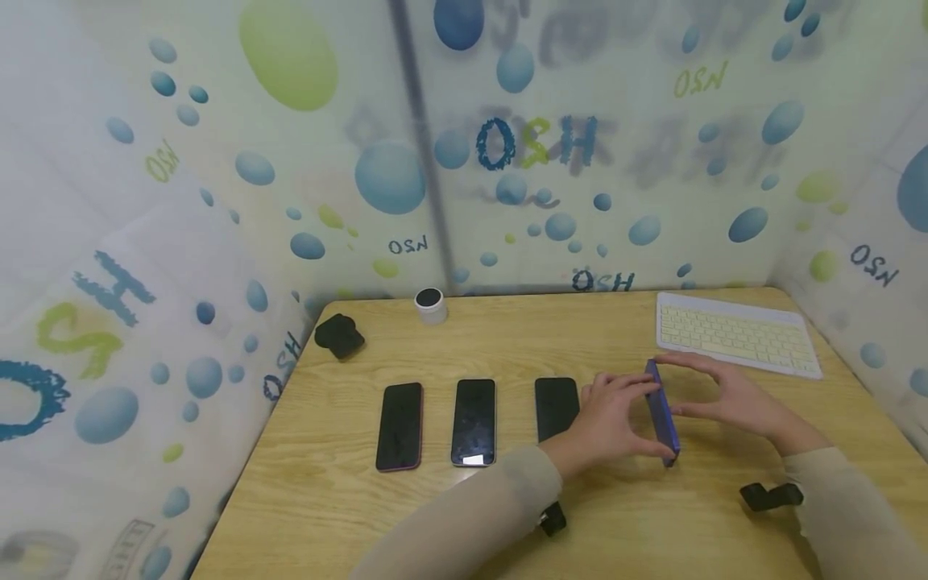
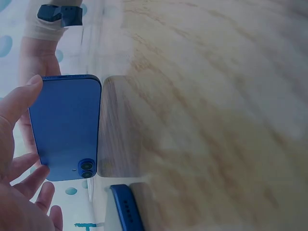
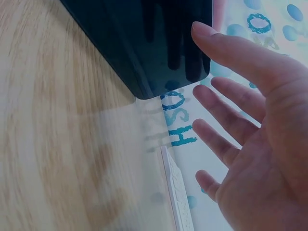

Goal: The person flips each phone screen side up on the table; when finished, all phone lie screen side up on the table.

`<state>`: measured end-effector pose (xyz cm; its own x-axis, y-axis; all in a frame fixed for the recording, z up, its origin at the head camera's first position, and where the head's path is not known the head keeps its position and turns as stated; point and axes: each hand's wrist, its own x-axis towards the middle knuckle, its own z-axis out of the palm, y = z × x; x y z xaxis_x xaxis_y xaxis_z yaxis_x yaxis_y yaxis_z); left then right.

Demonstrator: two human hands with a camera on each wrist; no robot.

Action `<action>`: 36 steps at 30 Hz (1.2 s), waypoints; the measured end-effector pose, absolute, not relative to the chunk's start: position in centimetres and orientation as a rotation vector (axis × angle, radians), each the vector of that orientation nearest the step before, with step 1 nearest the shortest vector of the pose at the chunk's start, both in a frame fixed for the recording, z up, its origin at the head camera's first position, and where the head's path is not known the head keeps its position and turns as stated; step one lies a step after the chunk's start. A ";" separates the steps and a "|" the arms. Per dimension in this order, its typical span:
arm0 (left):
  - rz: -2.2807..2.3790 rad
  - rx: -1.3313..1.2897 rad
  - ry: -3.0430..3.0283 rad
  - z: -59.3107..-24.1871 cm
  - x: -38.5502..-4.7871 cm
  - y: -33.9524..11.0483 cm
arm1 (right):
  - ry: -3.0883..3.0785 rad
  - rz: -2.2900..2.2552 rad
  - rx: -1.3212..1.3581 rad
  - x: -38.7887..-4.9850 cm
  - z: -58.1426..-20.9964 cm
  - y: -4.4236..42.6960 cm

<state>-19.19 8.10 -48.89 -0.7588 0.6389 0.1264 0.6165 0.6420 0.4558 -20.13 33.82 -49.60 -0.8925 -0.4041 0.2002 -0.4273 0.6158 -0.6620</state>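
Note:
A blue smartphone stands on its long edge at or just above the table, its dark screen facing right. My left hand grips it by its short ends, thumb at the near end and fingers at the far end. Its blue back with two camera lenses shows in the left wrist view. On the screen side, my right hand has its fingers spread and loosely bent, with the thumb against the phone's edge. Left of the hands lies another phone, screen up, partly covered by the left hand.
Two more phones, one dark with a reddish edge and one beside it, lie screen up further left. A white keyboard is at the back right. At the back left are a black object and a small white cylinder.

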 end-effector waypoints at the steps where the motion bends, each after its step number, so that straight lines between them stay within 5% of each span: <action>1: 0.754 1.071 2.805 -48.9 -19.2 8.0 | -2.791 1.154 0.723 -20.1 -49.7 33.8; 36: 0.611 0.920 2.902 -49.4 -18.6 6.1 | -2.909 0.931 0.749 -21.0 -52.0 34.1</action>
<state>-18.64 6.14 -49.37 -0.8238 0.5609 0.0820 0.5463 0.7472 0.3785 -21.02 34.07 -51.97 -0.8864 -0.4419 0.1377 -0.4397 0.7111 -0.5486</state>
